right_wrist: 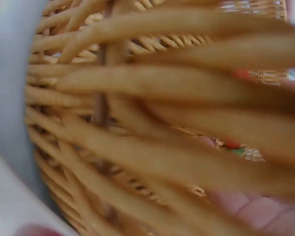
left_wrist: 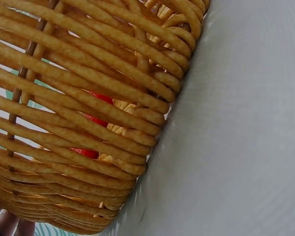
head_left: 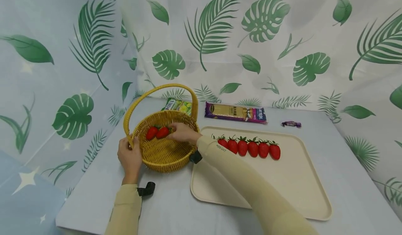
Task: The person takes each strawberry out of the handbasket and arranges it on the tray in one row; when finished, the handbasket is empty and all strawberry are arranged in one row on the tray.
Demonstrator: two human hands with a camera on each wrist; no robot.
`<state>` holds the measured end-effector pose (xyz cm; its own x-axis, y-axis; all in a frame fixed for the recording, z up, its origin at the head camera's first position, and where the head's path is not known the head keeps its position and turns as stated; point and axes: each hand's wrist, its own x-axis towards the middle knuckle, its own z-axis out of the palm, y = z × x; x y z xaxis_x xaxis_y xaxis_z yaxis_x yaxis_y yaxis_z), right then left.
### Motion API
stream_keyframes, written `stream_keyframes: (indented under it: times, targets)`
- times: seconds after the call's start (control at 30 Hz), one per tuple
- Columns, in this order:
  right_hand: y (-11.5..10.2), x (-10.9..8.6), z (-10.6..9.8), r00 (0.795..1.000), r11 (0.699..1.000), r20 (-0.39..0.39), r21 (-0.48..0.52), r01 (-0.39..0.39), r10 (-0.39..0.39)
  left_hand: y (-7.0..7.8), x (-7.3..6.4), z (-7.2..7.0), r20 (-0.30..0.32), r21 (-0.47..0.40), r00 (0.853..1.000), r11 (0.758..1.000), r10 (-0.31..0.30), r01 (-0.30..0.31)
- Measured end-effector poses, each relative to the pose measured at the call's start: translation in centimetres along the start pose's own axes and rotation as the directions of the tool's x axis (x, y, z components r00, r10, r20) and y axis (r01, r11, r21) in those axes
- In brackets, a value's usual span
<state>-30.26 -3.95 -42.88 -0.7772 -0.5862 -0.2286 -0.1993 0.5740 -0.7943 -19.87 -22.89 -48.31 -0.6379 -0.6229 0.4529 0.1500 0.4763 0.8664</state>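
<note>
A yellow wicker basket (head_left: 166, 161) with a tall arched handle stands at the left of the table. My left hand (head_left: 129, 156) grips its left rim at the handle's foot; in the left wrist view, fingertips (left_wrist: 10, 223) show below the weave (left_wrist: 83, 103). My right hand (head_left: 182, 133) reaches over the right rim into the basket. Its thumb and fingers pinch a red strawberry (head_left: 162, 132) at the leafy end. Another strawberry (head_left: 152, 133) lies beside it to the left. Through blurred wicker (right_wrist: 152, 78), the right wrist view shows part of the hand (right_wrist: 265, 211).
A beige tray (head_left: 282, 189) at the right bears a row of several strawberries (head_left: 252, 148), partly behind my right sleeve. Behind it lie a long purple-and-gold packet (head_left: 233, 112) and a purple wrapped candy (head_left: 291, 124). A green packet (head_left: 179, 105) lies behind the basket.
</note>
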Motion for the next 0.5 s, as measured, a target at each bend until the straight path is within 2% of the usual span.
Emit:
stream_keyframes:
  times: [0.17,0.3,0.5]
  targets:
    - [-1.3,-0.5,-0.7,0.998,0.996,0.066,-0.086,0.015,-0.009,0.2,0.1,0.0,-0.002,-0.015,1.0,1.0,0.01,-0.01]
    - [-2.0,-0.6,-1.0,0.997,0.991,0.082,-0.132,0.027,-0.016,0.2,0.0,0.0,-0.007,-0.019,1.0,1.0,0.019,-0.019]
    - [-2.8,-0.5,-1.4,0.996,0.999,0.085,-0.041,0.003,0.001,0.2,0.0,-0.1,-0.014,-0.003,1.0,1.0,0.025,-0.025]
